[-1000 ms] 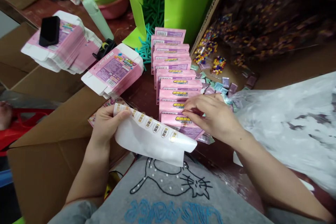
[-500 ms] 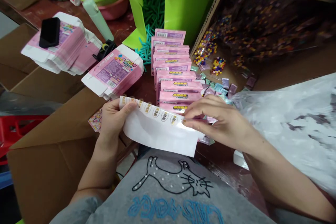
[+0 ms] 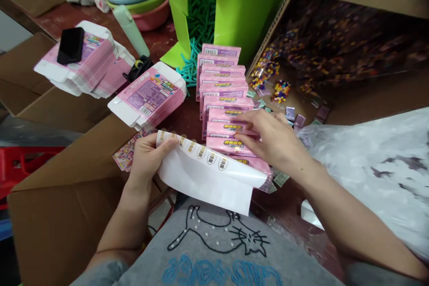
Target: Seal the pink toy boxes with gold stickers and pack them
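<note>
Clearly, our right hand (image 3: pixel 275 138) is the nearer one to the row of pink boxes (image 3: pixel 224 142), while our left hand (image 3: pixel 147 156) holds the sticker sheet (image 3: pixel 204 183).

Our left thumb and fingers are closed on the sheet's left end; its long axis slants from there to the right and a little towards us, the curled right end free beside the nearest boxes, at the near side of the tabletop (image 3: pixel 187 114). The boxes stand on edge, one behind another, in a line running away from us and slightly left. Our right hand comes over them from the right, thumb and forefinger a little apart above the near ones; we cannot tell whether a label clings to a fingertip.
</note>
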A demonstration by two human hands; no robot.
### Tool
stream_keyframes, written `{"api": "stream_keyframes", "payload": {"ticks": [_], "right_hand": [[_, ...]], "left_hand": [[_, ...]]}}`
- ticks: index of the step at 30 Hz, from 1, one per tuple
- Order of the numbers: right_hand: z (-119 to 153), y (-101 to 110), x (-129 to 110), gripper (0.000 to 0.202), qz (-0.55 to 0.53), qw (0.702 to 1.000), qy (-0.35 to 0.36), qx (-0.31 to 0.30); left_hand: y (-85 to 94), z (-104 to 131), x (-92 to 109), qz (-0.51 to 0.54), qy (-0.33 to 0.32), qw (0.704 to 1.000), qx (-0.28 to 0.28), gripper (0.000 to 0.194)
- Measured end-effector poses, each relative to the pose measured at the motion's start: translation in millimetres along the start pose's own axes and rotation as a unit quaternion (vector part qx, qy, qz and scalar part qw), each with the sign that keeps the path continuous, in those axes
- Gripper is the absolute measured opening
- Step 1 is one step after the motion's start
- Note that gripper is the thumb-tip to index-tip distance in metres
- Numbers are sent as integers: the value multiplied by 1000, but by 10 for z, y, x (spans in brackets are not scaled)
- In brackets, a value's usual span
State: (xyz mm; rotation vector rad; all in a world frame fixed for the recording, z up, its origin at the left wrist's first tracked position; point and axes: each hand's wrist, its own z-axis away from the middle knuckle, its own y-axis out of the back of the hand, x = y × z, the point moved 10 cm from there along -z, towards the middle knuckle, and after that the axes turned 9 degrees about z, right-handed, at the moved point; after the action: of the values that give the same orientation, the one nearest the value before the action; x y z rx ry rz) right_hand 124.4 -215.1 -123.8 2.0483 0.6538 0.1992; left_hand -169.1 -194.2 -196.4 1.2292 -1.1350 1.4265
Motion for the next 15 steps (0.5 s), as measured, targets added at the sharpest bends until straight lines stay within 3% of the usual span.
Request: {"api": "stream_keyframes", "payload": {"ticks": [3,6,8,11,15], "right_hand": [[42,38,-33,7,69,997,25,29],[43,59,39,13,64,998,21,3],[22,121,71,20,-32,999,10,-19],[-20,244,-17,17,-204,978,8,-52],[-67,369,-138,7,-274,960,-4,-56]], "left_hand": [[-48,-53,9,6,-10,1000,-12,26],[-112,-114,53,9,-34,999,-18,27],[-159,-130,102,5,-53,998,-16,27],[-235,-117,183,-6,-80,997,-16,26],[-281,-88,222,-14,-91,996,-15,25]]}}
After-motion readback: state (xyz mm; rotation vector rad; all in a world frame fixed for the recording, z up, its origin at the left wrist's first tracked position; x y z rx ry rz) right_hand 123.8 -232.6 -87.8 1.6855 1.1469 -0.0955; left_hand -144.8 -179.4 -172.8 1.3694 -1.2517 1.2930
